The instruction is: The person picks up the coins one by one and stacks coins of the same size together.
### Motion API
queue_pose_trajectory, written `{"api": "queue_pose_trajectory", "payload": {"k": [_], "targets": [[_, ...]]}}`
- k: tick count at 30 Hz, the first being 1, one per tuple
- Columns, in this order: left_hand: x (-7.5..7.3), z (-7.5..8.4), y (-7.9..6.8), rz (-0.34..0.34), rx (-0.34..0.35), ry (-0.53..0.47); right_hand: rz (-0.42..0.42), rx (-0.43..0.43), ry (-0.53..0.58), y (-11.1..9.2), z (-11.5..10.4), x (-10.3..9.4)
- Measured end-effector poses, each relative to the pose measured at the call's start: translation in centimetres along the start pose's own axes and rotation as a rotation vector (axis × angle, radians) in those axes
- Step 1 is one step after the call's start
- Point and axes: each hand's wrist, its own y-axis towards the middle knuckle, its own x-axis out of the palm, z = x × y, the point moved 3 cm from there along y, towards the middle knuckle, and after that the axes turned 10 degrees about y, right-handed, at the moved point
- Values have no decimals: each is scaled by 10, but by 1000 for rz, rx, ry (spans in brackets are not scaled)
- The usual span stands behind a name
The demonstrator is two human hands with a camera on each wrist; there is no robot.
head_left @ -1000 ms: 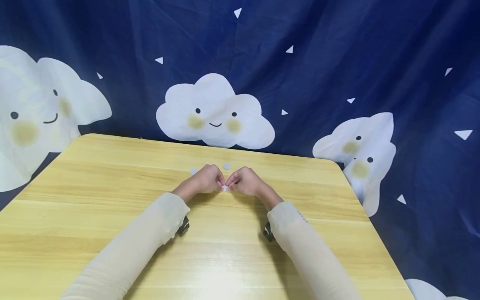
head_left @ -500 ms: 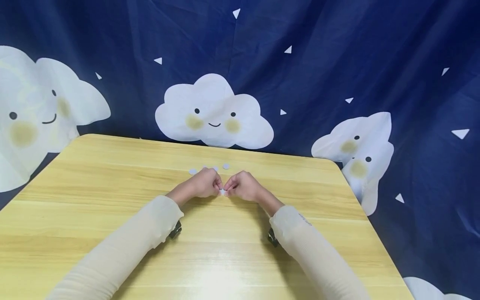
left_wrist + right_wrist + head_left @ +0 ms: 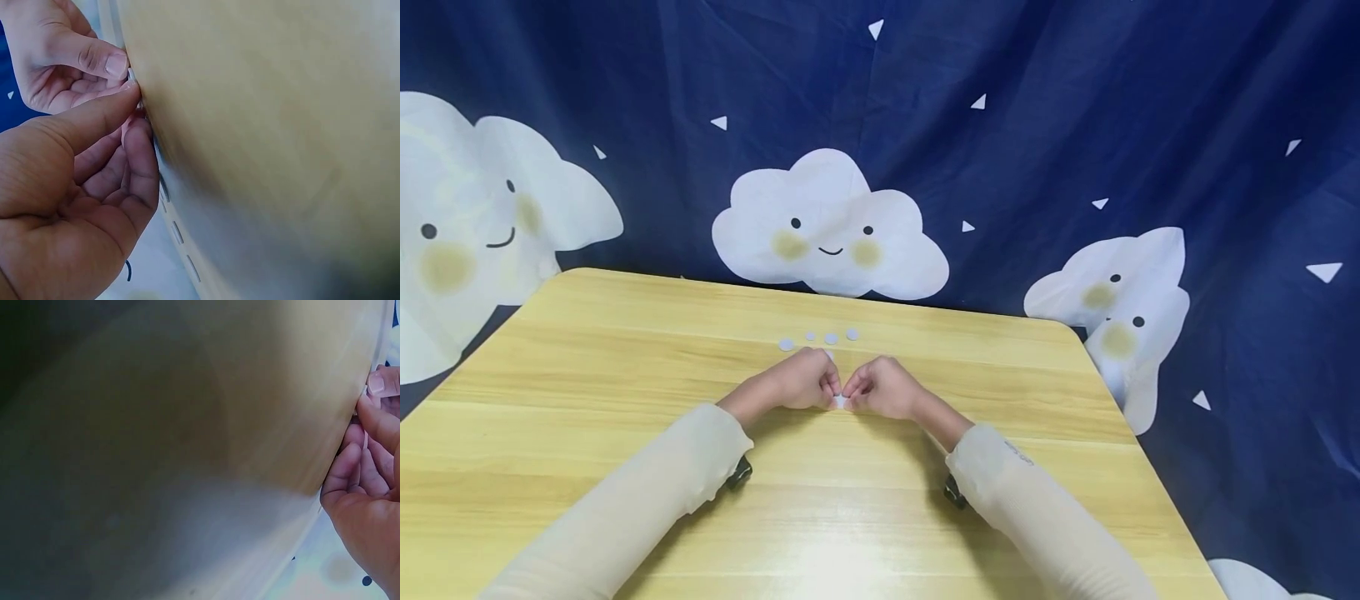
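Note:
A small flat white piece (image 3: pixel 840 402) lies between the fingertips of both hands, low over the wooden table. My left hand (image 3: pixel 808 379) pinches its left side between thumb and fingers, while my right hand (image 3: pixel 883 388) pinches the right side. From the left wrist view, the white piece (image 3: pixel 131 75) shows only as a thin pale edge at the two thumb tips. Its full outline is hidden by the fingers. Beyond the hands lie several small white discs, among them a left one (image 3: pixel 786 344) and a right one (image 3: pixel 852 334); another (image 3: pixel 829 354) peeks out behind my left hand.
The light wooden table (image 3: pixel 820 517) stretches out around both arms. Behind its far edge hangs a dark blue curtain (image 3: pixel 1000 167) printed with smiling clouds and white triangles. Dark devices (image 3: pixel 740 472) sit under the cuffs.
Both hands have moved nearer to me across the table, with the white piece between them. Several discs that my left hand covered are now in sight.

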Motion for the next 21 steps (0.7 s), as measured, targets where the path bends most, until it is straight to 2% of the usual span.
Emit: {"api": "queue_pose_trajectory", "payload": {"k": [13, 21], "targets": [[7, 4, -13, -11, 25, -33, -28, 2, 12, -13, -6, 8], [9, 4, -16, -33, 17, -44, -28, -6, 9, -17, -8, 11]]}}
